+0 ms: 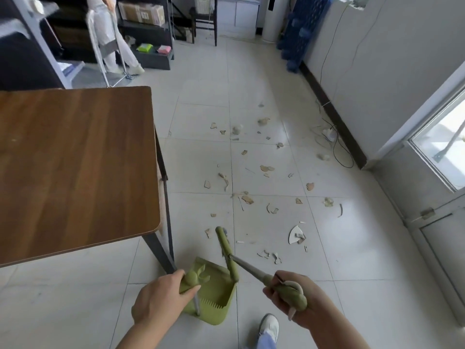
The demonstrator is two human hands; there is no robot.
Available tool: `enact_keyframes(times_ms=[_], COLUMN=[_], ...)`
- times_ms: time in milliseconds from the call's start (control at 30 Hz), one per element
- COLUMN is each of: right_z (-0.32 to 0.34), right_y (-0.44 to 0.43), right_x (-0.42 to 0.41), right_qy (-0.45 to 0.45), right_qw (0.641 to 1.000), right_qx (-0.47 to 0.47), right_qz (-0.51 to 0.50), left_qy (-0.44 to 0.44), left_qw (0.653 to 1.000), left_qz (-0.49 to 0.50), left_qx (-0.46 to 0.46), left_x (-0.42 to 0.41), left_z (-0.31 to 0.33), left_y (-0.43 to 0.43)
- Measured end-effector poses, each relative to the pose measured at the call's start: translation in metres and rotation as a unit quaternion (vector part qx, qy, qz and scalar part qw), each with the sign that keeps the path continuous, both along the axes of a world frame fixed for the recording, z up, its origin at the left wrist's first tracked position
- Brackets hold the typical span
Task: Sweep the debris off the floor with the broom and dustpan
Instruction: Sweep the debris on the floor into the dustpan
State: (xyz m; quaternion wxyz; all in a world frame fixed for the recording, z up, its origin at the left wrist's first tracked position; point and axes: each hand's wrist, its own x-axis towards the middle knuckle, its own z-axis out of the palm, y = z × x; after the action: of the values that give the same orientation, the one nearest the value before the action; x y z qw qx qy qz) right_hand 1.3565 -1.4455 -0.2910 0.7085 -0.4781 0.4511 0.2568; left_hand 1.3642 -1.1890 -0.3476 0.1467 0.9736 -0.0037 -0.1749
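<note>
My left hand point(157, 302) grips the green handle top of the olive dustpan point(214, 298), which stands on the floor tiles just below it. My right hand point(285, 294) is closed around the green grip of the broom point(227, 250); its grey shaft runs up-left to the green head, which rests on the floor at the dustpan's far right corner. Debris point(247, 199) lies scattered ahead: several brown scraps, paper bits and a white plate shard point(294, 234).
A wooden table point(75, 159) with dark metal legs stands on the left, one leg right beside the dustpan. A wall, cables point(334, 144) and a door frame line the right. Shelves, a chair and another person's legs are at the back. My shoe point(269, 326) is below.
</note>
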Motion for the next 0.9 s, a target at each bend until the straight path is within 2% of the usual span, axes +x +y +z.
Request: enact_keyframes(times_ms=[233,433,767,900], right_z=[-0.007,-0.036,-0.083,-0.104], right_y=[-0.049,-0.094,-0.114,-0.101], right_x=[0.068,0.133,0.239,0.273], right_qy=[-0.008,-0.039,0.066,0.1], right_qw=[0.997,0.974,0.975,0.96], right_qx=[0.018,-0.03,0.123,0.162], right_qz=[0.071,0.22,0.172,0.205], left_qy=[0.01,0.022,-0.004,0.004], left_qw=[0.999,0.993,0.986,0.984], left_qz=[0.042,0.109,0.158,0.162], left_qx=[0.015,0.033,0.06,0.076], left_x=[0.026,0.048,0.061,0.075], left_z=[-0.002,-0.003,-0.034,-0.04], left_y=[-0.02,-0.046,-0.062,-0.064])
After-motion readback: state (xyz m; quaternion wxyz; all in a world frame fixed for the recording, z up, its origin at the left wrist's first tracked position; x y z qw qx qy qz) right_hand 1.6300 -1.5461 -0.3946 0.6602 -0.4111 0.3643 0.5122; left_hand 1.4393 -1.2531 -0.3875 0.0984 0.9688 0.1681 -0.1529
